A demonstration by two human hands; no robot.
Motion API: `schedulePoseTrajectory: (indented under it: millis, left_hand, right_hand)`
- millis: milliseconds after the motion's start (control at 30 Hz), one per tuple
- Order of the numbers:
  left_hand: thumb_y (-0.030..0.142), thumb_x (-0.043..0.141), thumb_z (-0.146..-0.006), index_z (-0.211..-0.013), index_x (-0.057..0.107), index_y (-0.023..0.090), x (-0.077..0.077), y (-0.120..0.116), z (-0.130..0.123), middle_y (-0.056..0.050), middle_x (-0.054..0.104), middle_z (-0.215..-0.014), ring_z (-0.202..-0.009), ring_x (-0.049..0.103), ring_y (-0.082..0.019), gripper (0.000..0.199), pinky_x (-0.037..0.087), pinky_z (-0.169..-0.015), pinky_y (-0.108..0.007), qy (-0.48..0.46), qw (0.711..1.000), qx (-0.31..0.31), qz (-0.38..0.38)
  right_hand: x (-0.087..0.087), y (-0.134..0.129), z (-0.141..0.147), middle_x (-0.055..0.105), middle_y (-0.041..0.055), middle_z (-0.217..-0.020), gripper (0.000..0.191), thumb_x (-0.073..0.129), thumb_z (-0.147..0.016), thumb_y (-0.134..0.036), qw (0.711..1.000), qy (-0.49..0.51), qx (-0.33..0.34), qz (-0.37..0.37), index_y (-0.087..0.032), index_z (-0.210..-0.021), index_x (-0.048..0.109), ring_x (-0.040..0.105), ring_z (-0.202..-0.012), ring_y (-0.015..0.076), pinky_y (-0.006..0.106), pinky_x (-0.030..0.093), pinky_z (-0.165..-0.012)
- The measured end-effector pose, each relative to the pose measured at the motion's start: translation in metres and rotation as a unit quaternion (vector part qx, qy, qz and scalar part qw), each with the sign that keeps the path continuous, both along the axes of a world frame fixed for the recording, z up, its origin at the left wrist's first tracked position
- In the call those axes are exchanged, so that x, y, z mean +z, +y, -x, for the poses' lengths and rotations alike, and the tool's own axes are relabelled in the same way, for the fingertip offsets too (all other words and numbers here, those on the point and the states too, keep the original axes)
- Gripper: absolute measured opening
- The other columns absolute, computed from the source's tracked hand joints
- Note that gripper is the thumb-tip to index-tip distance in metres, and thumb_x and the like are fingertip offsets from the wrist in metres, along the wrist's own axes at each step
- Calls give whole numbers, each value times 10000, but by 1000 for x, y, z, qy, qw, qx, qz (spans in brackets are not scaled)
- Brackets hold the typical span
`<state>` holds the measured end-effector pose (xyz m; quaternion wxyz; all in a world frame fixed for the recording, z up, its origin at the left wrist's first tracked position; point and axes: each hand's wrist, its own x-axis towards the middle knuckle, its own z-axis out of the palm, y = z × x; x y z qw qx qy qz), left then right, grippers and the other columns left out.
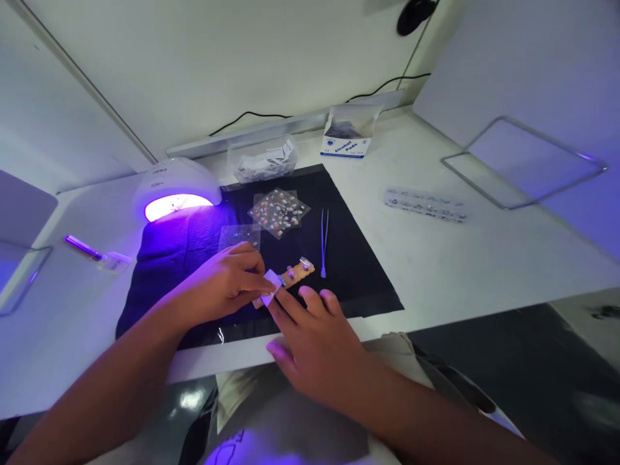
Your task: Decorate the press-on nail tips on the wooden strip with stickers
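My left hand [227, 281] is closed, pinching a small white pad [272, 285] between thumb and fingers. The pad lies over one end of a tan strip [305, 271] that carries several small shiny nail tips. From the right, my right hand [320, 342] reaches in with its fingers apart, the index fingertip at the pad's lower edge. Part of the strip is hidden by the pad and my fingers. Beside the strip's far end lie tweezers [323, 248]. Patterned sticker sheets [279, 213] are beyond my left hand, and a clear sheet [237, 234] lies partly behind it.
A lit nail lamp [179, 173] stands at the back left on a black mat [356, 271]. Behind are a clear tub [264, 166] of packets and an alcohol pads box [346, 147]. A polish bottle [113, 261] lies left; a clear case [426, 205] and metal leg [506, 208] are right.
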<state>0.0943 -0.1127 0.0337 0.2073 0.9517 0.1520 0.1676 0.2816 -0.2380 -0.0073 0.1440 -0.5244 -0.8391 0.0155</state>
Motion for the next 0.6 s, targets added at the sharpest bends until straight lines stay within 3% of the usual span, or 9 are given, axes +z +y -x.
schedulePoseTrajectory:
  millis: [600]
  left_hand:
    - [190, 602, -969, -913, 772, 194, -1, 3, -2, -40, 606, -794, -812, 547, -175, 180, 443, -730, -301, 5, 1000, 9, 4]
  right_hand:
    - [-3, 2, -2, 633, 76, -1417, 549, 470, -973, -487, 1000, -4, -1, 3, -145, -1394, 553, 475, -1071, 300, 514, 267, -934]
